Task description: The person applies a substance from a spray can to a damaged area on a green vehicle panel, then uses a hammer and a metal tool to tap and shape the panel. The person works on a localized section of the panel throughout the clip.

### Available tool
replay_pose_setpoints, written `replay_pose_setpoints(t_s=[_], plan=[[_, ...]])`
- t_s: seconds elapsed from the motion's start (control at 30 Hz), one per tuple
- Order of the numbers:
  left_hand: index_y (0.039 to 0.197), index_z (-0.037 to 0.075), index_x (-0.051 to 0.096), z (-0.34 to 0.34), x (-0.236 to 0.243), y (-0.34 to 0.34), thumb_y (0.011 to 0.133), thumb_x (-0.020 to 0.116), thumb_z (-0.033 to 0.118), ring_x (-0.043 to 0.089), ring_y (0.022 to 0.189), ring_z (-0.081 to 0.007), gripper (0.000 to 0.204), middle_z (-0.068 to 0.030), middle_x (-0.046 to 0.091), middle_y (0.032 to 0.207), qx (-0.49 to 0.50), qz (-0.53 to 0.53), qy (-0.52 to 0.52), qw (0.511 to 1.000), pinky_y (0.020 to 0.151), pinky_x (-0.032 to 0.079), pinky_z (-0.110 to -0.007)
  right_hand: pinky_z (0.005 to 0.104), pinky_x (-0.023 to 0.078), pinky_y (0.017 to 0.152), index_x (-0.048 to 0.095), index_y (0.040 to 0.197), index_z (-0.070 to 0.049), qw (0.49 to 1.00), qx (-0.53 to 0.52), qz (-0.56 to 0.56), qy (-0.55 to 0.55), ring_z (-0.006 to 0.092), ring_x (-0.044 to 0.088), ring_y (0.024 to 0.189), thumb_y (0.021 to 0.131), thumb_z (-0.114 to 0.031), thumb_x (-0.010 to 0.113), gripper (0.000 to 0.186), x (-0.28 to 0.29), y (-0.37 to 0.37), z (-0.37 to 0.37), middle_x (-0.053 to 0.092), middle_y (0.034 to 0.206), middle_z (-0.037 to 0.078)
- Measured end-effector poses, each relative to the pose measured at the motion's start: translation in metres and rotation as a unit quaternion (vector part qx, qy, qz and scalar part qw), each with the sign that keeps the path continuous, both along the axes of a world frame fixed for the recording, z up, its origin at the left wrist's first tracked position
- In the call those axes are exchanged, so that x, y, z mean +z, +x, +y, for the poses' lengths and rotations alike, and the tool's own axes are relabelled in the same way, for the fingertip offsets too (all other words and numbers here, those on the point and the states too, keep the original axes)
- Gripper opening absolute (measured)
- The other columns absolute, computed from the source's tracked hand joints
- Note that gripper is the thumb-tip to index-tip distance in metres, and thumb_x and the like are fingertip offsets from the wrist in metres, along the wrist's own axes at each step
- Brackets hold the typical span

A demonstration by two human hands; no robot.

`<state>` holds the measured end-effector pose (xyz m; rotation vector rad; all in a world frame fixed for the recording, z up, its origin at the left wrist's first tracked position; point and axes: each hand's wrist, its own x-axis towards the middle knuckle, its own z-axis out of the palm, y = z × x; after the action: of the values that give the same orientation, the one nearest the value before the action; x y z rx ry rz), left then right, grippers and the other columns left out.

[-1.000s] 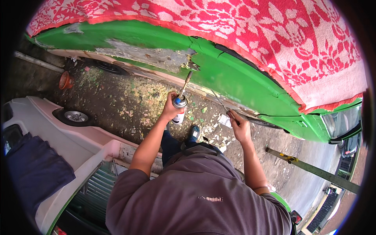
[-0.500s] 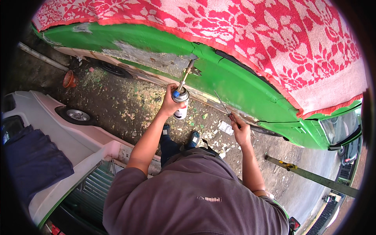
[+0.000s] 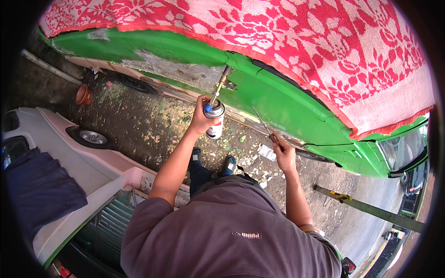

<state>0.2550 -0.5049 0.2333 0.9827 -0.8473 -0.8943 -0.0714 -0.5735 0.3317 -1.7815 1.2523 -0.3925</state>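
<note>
My left hand grips a gas canister fitted with a blue-knobbed metal torch head. The nozzle points up at a peeled grey patch on the green vehicle's side; whether it touches cannot be told, and I see no flame. My right hand is closed on the handle of a thin metal tool, whose tip is up and left, in front of the lower green panel. Both hands are apart, below the panel.
A red-and-pink patterned cloth drapes the green vehicle. A pale pink-grey vehicle with a dark cloth stands at left. Paint flakes litter the ground around my feet. An orange pot lies at left, a greenish bar at right.
My left hand has risen with the torch, its nozzle now higher against the peeled patch. My right hand and tool shifted slightly upward and left, mostly in the first half second.
</note>
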Motion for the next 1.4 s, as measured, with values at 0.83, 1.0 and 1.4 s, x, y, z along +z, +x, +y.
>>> replay_pose_setpoints(t_s=[0.83,1.0,1.4], plan=[[0.121,0.010,0.033,0.004,0.015,-0.004,0.064,0.084,0.011,0.056,0.094,-0.0143,0.076,-0.0055,0.053,0.105,-0.028,-0.014,0.026,0.999,0.083,0.048,-0.031,0.0252,0.049,0.088,0.058,0.132,-0.006,0.998,0.002,-0.049,-0.034,0.0107,0.066,0.103,0.093,-0.009,0.057,0.040,0.011,0.011,-0.006,0.071,0.114,0.009],[0.121,0.010,0.033,0.007,0.018,-0.002,0.064,0.083,0.010,0.055,0.095,-0.0136,0.075,-0.0053,0.052,0.105,-0.022,0.004,0.031,0.999,0.084,0.047,-0.031,0.0250,0.049,0.087,0.058,0.132,-0.006,0.996,0.012,-0.073,-0.043,0.0095,0.066,0.100,0.092,-0.009,0.057,0.040,0.010,0.019,-0.011,0.071,0.113,0.009],[0.119,0.010,0.033,0.001,0.023,0.003,0.062,0.079,0.003,0.053,0.094,-0.0135,0.074,-0.0053,0.050,0.103,-0.020,-0.043,0.045,0.998,0.084,0.047,-0.030,0.0238,0.049,0.079,0.058,0.133,-0.009,0.997,-0.007,-0.066,-0.043,0.0049,0.062,0.082,0.091,-0.009,0.058,0.042,0.008,0.022,-0.012,0.072,0.111,0.008]])
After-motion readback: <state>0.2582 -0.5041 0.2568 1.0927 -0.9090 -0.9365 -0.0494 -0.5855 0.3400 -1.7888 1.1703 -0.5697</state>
